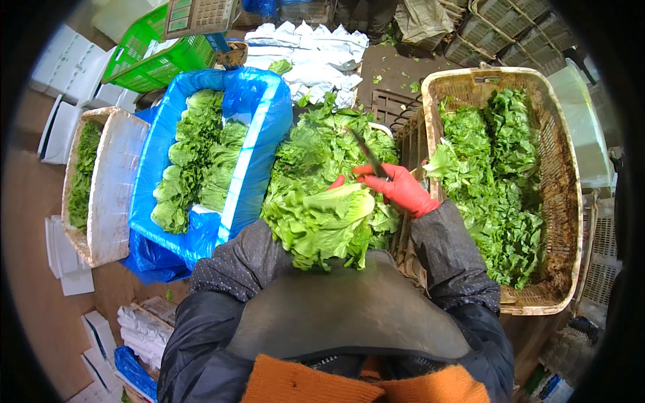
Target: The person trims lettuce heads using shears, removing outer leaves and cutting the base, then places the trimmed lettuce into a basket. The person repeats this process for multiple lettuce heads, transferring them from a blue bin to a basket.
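A head of leafy green lettuce (322, 216) lies across my left hand (336, 182), its pale stem end towards the right. Most of that hand is hidden under the leaves; only red-gloved fingertips show. My right hand (403, 189), in a red glove, grips a knife (370, 153) whose dark blade points up and away to the left. The right fingers are close by the lettuce's stem end. Beyond both hands, a heap of loose lettuce leaves (327, 136) fills a container whose pale rim shows at the right.
On the left, a blue-lined box (272, 126) holds rows of lettuce heads, beside a foam box (118, 186) of greens. A dirty plastic crate (564, 211) with more lettuce stands right. White wrapped packs (327, 55), a green crate (156, 65) and a scale (199, 17) are farther off.
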`<state>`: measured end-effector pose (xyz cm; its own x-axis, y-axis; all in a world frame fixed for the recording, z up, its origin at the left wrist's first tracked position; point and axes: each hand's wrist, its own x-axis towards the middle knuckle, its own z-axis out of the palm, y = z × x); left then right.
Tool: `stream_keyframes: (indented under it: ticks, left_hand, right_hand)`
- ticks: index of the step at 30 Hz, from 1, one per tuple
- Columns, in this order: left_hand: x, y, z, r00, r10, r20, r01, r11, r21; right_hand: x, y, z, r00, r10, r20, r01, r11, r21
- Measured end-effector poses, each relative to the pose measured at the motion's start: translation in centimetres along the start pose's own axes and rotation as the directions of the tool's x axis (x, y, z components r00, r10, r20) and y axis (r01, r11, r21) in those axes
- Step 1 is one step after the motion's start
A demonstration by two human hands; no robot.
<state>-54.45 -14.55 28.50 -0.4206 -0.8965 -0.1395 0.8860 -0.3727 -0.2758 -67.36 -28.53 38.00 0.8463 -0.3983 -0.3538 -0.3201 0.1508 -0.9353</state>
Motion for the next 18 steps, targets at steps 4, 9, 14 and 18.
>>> stream_keyframes:
  ticks: [4,9,14,18]
  left_hand:
    - [0.3,1.3,0.7,0.990,-0.122,-0.077,0.132,0.981,0.142]
    - [1.2,1.8,-1.0,0.929,-0.366,0.057,0.295,0.823,0.486]
    - [3.5,0.8,-1.8,0.929,-0.334,0.158,0.324,0.942,0.089]
    - [4.5,0.8,0.2,0.971,-0.150,0.187,0.108,0.970,0.218]
  right_hand:
    - [-0.2,-0.8,-0.7,0.997,-0.033,0.067,0.047,0.977,-0.207]
    - [-2.2,2.0,0.2,0.923,-0.382,-0.050,0.317,0.827,-0.464]
    - [-2.2,7.0,0.5,0.852,0.028,-0.523,0.084,0.978,0.189]
    - [-3.1,8.8,-0.9,0.865,0.243,-0.439,-0.046,0.910,0.413]
